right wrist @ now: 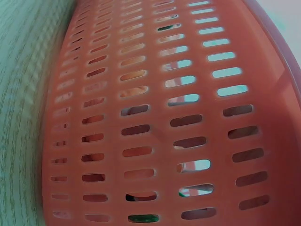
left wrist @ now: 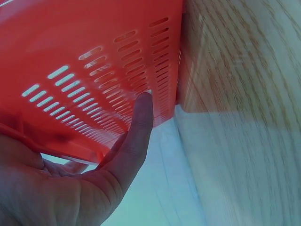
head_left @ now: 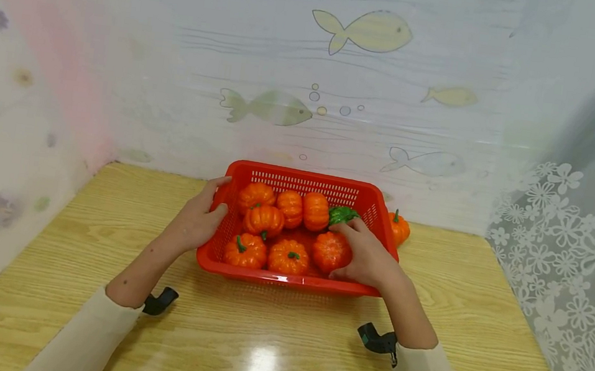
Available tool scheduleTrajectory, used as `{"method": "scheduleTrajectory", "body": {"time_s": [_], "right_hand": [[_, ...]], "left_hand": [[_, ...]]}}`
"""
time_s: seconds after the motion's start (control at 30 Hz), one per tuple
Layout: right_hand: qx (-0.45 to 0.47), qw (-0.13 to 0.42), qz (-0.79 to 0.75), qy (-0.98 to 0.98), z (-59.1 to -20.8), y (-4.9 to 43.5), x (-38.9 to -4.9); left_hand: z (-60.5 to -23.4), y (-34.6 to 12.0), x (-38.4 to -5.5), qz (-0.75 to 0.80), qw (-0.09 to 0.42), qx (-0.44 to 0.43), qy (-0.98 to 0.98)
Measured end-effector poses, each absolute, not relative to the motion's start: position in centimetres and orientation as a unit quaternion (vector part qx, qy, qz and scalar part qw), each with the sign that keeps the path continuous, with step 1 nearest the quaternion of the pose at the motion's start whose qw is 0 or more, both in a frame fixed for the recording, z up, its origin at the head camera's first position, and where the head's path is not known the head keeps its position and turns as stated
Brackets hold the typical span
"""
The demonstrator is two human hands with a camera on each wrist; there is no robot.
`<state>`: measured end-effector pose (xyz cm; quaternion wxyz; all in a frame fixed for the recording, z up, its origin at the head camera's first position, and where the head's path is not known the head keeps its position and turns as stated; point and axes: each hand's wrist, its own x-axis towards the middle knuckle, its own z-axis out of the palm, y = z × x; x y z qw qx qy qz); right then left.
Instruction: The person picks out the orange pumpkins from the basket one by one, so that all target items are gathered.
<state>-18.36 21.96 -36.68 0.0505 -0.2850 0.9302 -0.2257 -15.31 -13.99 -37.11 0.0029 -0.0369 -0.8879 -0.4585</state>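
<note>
A red plastic basket [head_left: 291, 279] with slotted walls stands on the wooden table, holding several orange toy pumpkins [head_left: 288, 257] and a green one [head_left: 343, 216]. At its left side, my left hand [head_left: 197, 219] grips the rim, the thumb over the inside. The left wrist view shows a finger [left wrist: 141, 122] against the basket's outer wall [left wrist: 94, 61]. My right hand [head_left: 369, 258] reaches over the right side and grips an orange pumpkin [head_left: 331, 252] in the front right corner, fingers behind it and thumb in front. In the right wrist view the slotted wall [right wrist: 160, 160] hides that hand.
Another orange pumpkin [head_left: 398, 227] lies on the table outside the basket, by its right side. A wall covering with fish drawings [head_left: 363, 30] rises behind the table [head_left: 232, 340]. Patterned curtains stand at left and right.
</note>
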Motion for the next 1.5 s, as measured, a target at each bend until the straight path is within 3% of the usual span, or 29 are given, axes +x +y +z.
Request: {"method": "scheduleTrajectory", "body": {"time_s": [1.5], "right_hand": [[-0.292, -0.013, -0.261, 0.92, -36.01, 22.78, -18.24]], "left_hand": [[-37.26, -13.97, -15.48, -0.462, 0.004, -0.036, -0.886]]}}
